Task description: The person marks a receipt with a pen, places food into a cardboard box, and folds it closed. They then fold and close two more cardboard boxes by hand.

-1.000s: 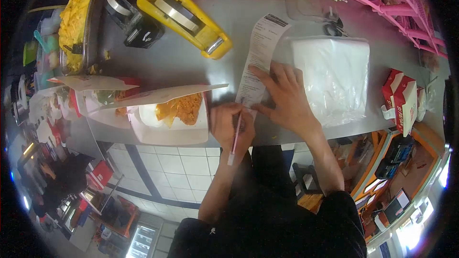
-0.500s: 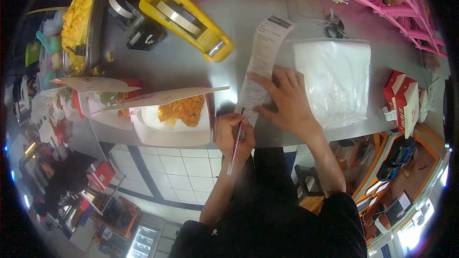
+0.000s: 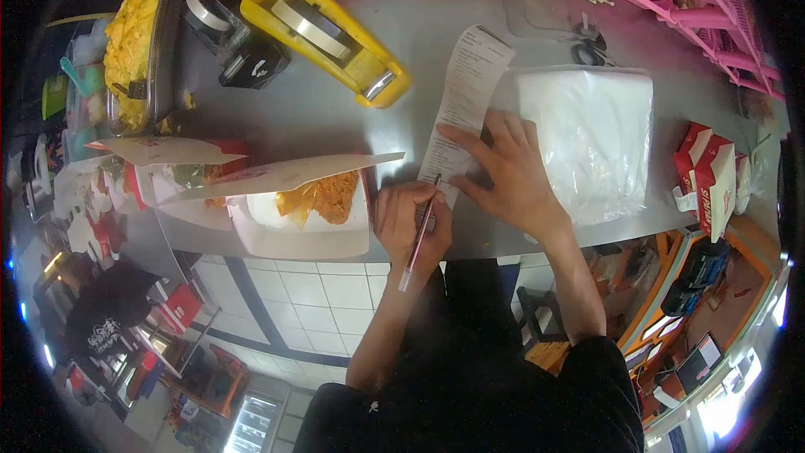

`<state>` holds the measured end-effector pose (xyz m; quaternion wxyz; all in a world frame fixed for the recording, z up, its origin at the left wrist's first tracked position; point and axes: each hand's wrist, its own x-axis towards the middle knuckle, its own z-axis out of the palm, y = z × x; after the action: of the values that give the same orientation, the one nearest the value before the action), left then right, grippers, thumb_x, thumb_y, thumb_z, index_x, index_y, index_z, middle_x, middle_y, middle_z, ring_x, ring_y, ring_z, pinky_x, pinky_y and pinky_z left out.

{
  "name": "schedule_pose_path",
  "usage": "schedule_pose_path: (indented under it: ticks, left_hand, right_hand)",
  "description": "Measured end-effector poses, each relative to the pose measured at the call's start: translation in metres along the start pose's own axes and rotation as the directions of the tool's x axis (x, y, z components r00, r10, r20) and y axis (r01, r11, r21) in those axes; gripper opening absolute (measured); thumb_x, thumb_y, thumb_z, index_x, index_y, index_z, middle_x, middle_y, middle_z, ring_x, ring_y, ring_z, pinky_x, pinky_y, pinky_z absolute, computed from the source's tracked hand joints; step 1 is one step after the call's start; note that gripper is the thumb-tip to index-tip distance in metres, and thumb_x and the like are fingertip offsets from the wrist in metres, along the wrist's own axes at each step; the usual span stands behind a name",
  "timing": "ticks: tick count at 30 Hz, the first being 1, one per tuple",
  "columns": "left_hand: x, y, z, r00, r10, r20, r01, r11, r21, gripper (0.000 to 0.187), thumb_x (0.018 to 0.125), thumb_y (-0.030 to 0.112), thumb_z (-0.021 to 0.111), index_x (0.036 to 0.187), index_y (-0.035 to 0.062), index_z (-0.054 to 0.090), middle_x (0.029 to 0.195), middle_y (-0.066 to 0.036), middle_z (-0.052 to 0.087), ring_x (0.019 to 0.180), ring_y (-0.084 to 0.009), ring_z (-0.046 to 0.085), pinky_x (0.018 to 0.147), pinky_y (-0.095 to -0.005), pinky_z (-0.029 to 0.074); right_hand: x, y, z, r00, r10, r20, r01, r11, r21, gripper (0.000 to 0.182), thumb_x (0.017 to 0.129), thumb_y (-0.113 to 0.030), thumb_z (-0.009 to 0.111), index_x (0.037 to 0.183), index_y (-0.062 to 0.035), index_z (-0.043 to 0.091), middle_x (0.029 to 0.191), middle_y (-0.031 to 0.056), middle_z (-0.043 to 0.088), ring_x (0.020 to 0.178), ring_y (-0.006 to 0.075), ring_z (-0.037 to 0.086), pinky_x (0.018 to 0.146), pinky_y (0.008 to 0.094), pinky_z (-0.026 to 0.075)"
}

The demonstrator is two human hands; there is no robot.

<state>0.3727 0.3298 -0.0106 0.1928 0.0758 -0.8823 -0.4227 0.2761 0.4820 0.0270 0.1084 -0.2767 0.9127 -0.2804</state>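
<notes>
A pen [image 3: 417, 243] is pinched in my left hand [image 3: 409, 222], which is closed around it with the tip resting on a long printed receipt [image 3: 470, 75]. That receipt lies slantwise on the metal table, its lower end partly covered by my hands. My right hand [image 3: 518, 176] lies spread over the receipt's right edge, index finger and thumb on the paper. Just right of it is a stack of clear plastic bags [image 3: 591, 138]. Left of my left hand stands an opened food box [image 3: 306, 243] with fried chicken [image 3: 331, 199] and a white mound in it.
A yellow tape dispenser [image 3: 369, 59] and a black one [image 3: 251, 63] stand at the back left. A tray of yellow food [image 3: 134, 42] is further left. Scissors [image 3: 589, 52] lie behind the bags. Red-and-white boxes [image 3: 713, 176] sit at the right edge; a pink basket [image 3: 696, 21] is behind.
My left hand and the pen have shifted slightly up and to the right along the receipt. My right hand has moved a little rightward, still on the paper.
</notes>
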Motion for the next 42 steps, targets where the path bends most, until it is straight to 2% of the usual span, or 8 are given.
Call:
schedule_pose_path:
  ticks: [24,27,29,32,33,35,40,42]
  left_hand:
    - [-0.018,0.001,0.006,0.973,-0.199,-0.112,0.184,0.974,-0.133,0.029,0.081,0.004,0.074,0.104,0.0093,0.058,0.097,-0.01,0.061,0.092,-0.0269,0.064,0.076,-0.0366,0.053]
    - [-0.037,-0.018,0.048,0.972,-0.23,-0.042,0.18,0.852,-0.492,0.023,0.093,0.012,0.067,0.113,0.0075,0.058,0.104,-0.009,0.059,0.098,-0.0226,0.064,0.078,-0.0385,0.054]
    - [-0.054,-0.031,0.069,0.837,-0.191,0.513,0.508,-0.082,-0.858,0.03,0.105,0.021,0.051,0.128,0.0026,0.055,0.117,-0.007,0.059,0.101,-0.0182,0.062,0.083,-0.0359,0.052]
    - [-0.036,-0.022,0.023,0.808,-0.125,0.575,0.563,0.448,-0.694,0.044,0.109,0.028,0.039,0.141,-0.001,0.048,0.132,-0.011,0.056,0.113,-0.021,0.059,0.097,-0.0337,0.05]
    - [-0.051,-0.034,0.1,0.721,-0.205,0.662,0.596,-0.304,-0.743,0.046,0.107,0.023,0.042,0.141,-0.0079,0.045,0.142,-0.016,0.052,0.128,-0.0269,0.053,0.112,-0.0364,0.042]
    - [-0.05,-0.031,0.06,0.745,-0.083,0.662,0.661,-0.044,-0.749,0.046,0.107,0.024,0.042,0.141,-0.0076,0.046,0.142,-0.016,0.052,0.129,-0.027,0.053,0.113,-0.0368,0.041]
    - [-0.034,-0.049,0.033,0.732,-0.052,0.68,0.676,-0.075,-0.733,0.046,0.107,0.024,0.041,0.141,-0.0069,0.046,0.141,-0.017,0.052,0.131,-0.0273,0.051,0.115,-0.0378,0.039]
    - [-0.031,-0.051,0.025,0.723,-0.04,0.69,0.686,-0.075,-0.724,0.046,0.107,0.024,0.041,0.141,-0.0066,0.046,0.141,-0.017,0.052,0.132,-0.0274,0.05,0.116,-0.0382,0.039]
  right_hand:
    - [0.004,-0.016,0.009,0.984,0.138,0.113,-0.123,0.984,-0.13,0.071,0.071,-0.014,0.079,0.138,-0.0123,0.055,0.142,0.0251,0.044,0.135,0.0449,0.037,0.114,0.0524,0.028]
    - [0.002,-0.021,0.014,0.989,0.13,0.066,-0.126,0.99,-0.057,0.069,0.07,-0.006,0.076,0.136,-0.0105,0.056,0.141,0.0236,0.045,0.133,0.044,0.04,0.114,0.051,0.03]
    - [-0.002,-0.02,0.025,0.997,0.074,-0.013,-0.075,0.995,-0.068,0.073,0.066,-0.013,0.08,0.135,-0.0113,0.056,0.137,0.0249,0.046,0.13,0.0469,0.04,0.109,0.0561,0.031]
    - [0.002,-0.027,0.027,0.978,0.197,0.067,-0.183,0.968,-0.17,0.075,0.067,-0.002,0.073,0.138,-0.0082,0.05,0.138,0.0223,0.046,0.13,0.0438,0.041,0.114,0.0514,0.03]
    - [0.009,-0.02,0.03,0.983,0.178,0.056,-0.164,0.967,-0.194,0.075,0.067,-0.002,0.073,0.138,-0.0082,0.05,0.138,0.0223,0.046,0.13,0.0438,0.041,0.114,0.0514,0.03]
    - [0.007,0.0,0.03,0.987,0.121,0.101,-0.106,0.983,-0.147,0.076,0.066,-0.014,0.08,0.136,-0.0041,0.051,0.134,0.0237,0.049,0.128,0.0438,0.041,0.112,0.0546,0.029]
    - [0.018,0.01,0.035,0.995,0.015,0.096,0.0,0.988,-0.155,0.064,0.074,-0.004,0.076,0.132,-0.0038,0.047,0.127,0.0158,0.052,0.125,0.0343,0.048,0.106,0.0483,0.041]
    - [0.024,0.005,0.037,0.981,-0.012,0.193,-0.028,0.979,0.201,0.056,0.079,-0.003,0.072,0.129,-0.0019,0.047,0.119,0.0101,0.054,0.115,0.0264,0.055,0.097,0.042,0.048]
